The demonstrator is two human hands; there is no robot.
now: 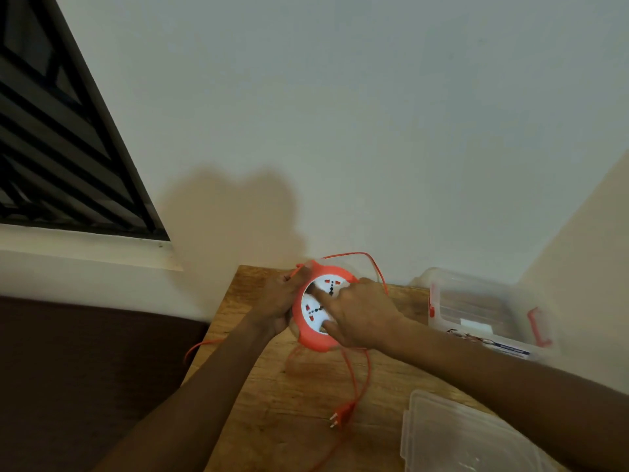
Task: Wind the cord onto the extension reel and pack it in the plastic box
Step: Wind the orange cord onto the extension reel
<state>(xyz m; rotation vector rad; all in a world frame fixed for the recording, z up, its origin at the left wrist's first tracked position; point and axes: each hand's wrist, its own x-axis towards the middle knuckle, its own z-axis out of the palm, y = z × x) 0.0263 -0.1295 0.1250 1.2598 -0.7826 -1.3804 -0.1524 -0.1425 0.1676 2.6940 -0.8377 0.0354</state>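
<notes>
The reel (320,310) sits at the far middle of the table (272,420). The left hand (277,301) grips its left rim; the right hand (360,316) presses spread fingers on its white face. Risk: loose cord (354,379) trailing over the left table edge may snag or kink during winding, and the plug (340,415) may whip about. Count: one reel, one cord, one plug, one box (483,311) at far right, one lid (459,437) at near right.

Left hand (277,303): fingers curled round the reel's left edge, pinching cord near the top; forearm reaching up from lower left
Right hand (357,316): spread on the reel's face (fingertips pressing the white part); forearm entering from lower right
</notes>
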